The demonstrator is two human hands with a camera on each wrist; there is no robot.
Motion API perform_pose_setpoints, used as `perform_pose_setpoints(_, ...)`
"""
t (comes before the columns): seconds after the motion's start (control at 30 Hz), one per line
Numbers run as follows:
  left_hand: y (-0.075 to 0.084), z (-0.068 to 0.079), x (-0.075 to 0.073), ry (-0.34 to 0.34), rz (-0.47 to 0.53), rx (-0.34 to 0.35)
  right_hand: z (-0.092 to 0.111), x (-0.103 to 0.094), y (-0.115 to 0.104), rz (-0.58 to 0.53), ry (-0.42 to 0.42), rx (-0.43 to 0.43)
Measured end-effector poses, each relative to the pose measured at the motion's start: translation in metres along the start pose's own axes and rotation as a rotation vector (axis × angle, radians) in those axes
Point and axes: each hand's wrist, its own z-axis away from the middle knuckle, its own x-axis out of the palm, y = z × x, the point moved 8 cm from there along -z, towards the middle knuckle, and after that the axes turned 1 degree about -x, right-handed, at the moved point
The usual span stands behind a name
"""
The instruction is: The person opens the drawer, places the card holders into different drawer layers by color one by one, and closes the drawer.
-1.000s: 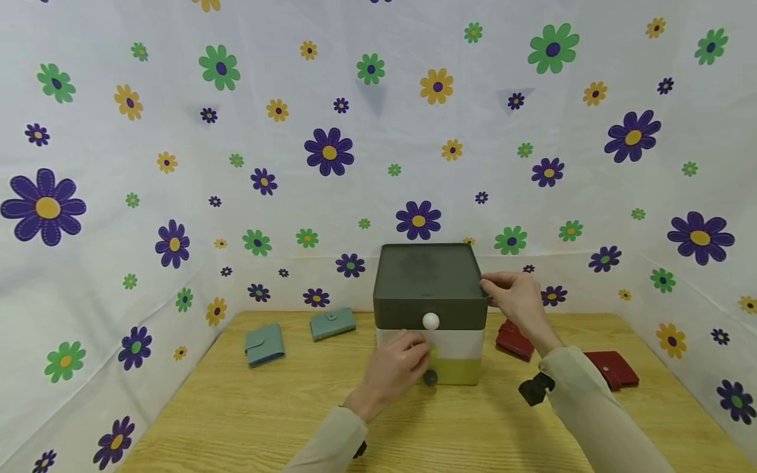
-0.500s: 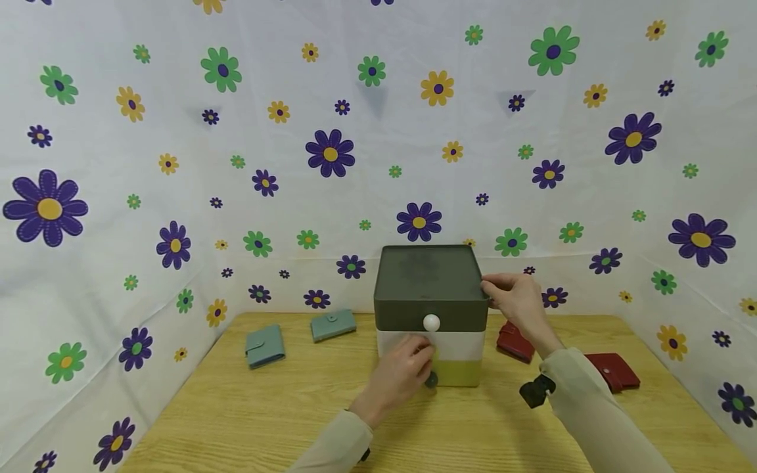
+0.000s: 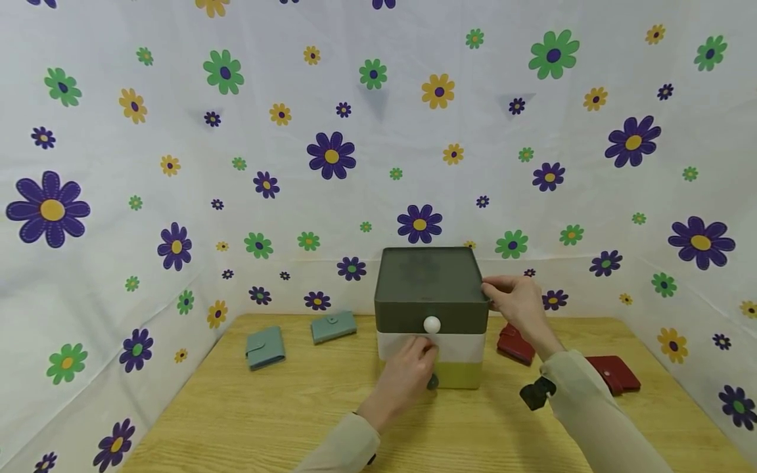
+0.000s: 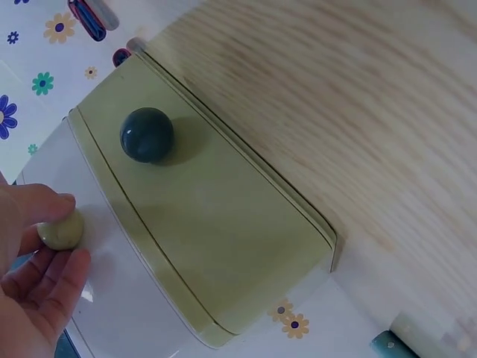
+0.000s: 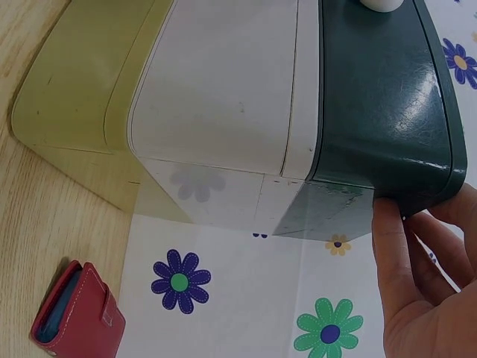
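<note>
A small three-tier drawer box stands on the table, dark green on top, white in the middle and yellow-green below. My left hand is at the front of the white drawer. In the left wrist view, its thumb and fingers pinch the round yellow-green knob of that drawer. At the upper right edge of the box, my right hand grips the dark green tier, with fingers against its side in the right wrist view. All the drawers look closed.
Two teal wallets lie left of the box; two red wallets lie to its right. A white knob juts from the top tier and a dark green knob from the bottom one. Flower-printed cloth surrounds the wooden table.
My left hand has moved slightly right, and its fingers now cover the middle knob, which partly showed earlier. My right hand keeps its place on the box edge.
</note>
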Motion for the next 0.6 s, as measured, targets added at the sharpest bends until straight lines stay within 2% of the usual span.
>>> perform_pose_setpoints(0.2,0.0001,0.0024,0.0025,-0.018,0.003,0.003,0.0005,0.0000,-0.0008,-0.003,0.004,0.000)
perform_pose_setpoints(0.6,0.0060,0.0068,-0.0059,0.028,0.010,0.053,-0.0002,-0.0004,-0.0013,0.008,0.007,-0.003)
